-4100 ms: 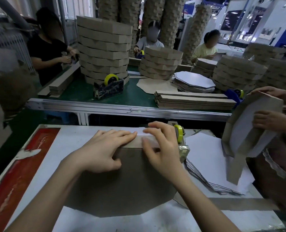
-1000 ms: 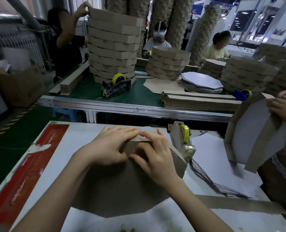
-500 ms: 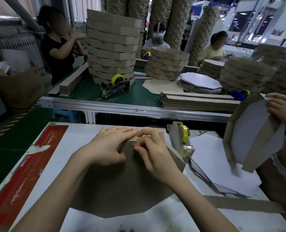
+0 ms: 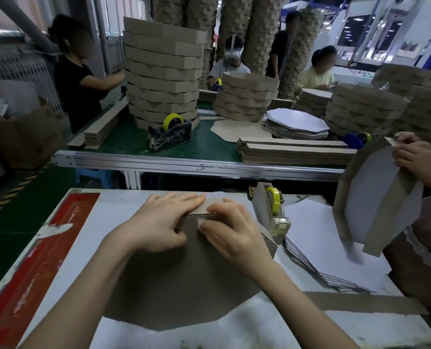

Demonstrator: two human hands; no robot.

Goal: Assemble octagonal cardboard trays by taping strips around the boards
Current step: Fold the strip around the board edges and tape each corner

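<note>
Pressing down on the far edge of a brown octagonal cardboard tray (image 4: 184,285), a person's two bare hands work side by side in the head camera's view. The tray lies upside down on a white table (image 4: 123,205), directly under both palms.

The left hand (image 4: 159,222) lies flat. Its fingers are straight and together, reaching over the cardboard strip (image 4: 199,209) that forms the tray's far wall, and its thumb rests on the board. It grasps nothing.

The right hand (image 4: 234,233) sits just right of the left fingertips. Its fingers bend over the tray's far edge, with their tips hidden behind it, and its thumb presses a piece of clear tape (image 4: 204,222) onto the board, so the hand clasps that edge.

Just right of the right fingers stands a tape dispenser (image 4: 272,212) with a yellow roll. Beyond it, farther right, lies a fanned pile of white octagonal boards (image 4: 322,238). A loose cardboard strip (image 4: 360,302) lies nearer the person than the right wrist.

Well to the right of the fingers, another person's hands (image 4: 421,157) hold a part-made tray (image 4: 375,197) upright.

Past the fingertips, across a gap, a green workbench (image 4: 123,142) carries a stack of finished trays (image 4: 162,71), bundles of strips (image 4: 292,152) and a dark tape dispenser (image 4: 170,133). Other workers sit behind it.
</note>
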